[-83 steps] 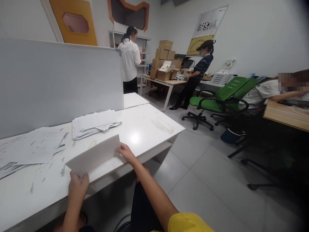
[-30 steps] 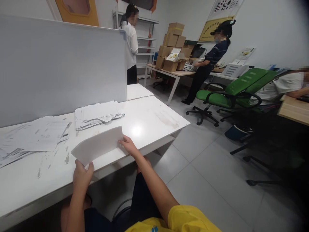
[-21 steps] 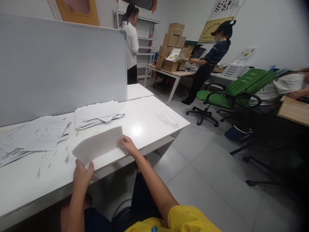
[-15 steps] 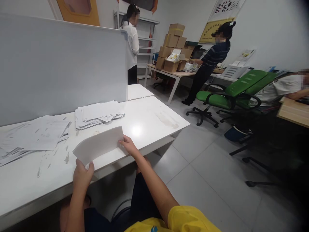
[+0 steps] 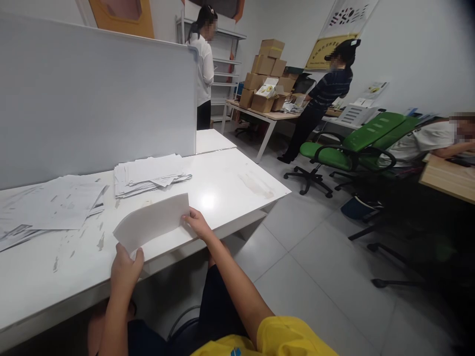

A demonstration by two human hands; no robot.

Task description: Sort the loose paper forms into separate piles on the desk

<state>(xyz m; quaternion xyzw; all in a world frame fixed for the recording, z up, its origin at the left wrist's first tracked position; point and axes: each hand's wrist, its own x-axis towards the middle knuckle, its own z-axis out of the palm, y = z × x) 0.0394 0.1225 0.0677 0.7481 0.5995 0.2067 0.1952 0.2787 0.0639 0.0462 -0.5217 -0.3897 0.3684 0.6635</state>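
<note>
Left hand grips the near left corner, thumb uppermost; right hand pinches the right end. Between them the paper stands bowed upward at the bench's front edge, one sheet or several, I can't tell. And the change? At the hands, almost none: same grips, same bend as half a second ago, so it looks like a pause in the handling, paper not released. Against a few seconds back, the paper's left end curves more, while hands and bench ride higher together in a tipped view. Beyond, the stack and loose sheets lie as they did. Farther off, the person in stripes by the boxes has shifted arms.
</note>
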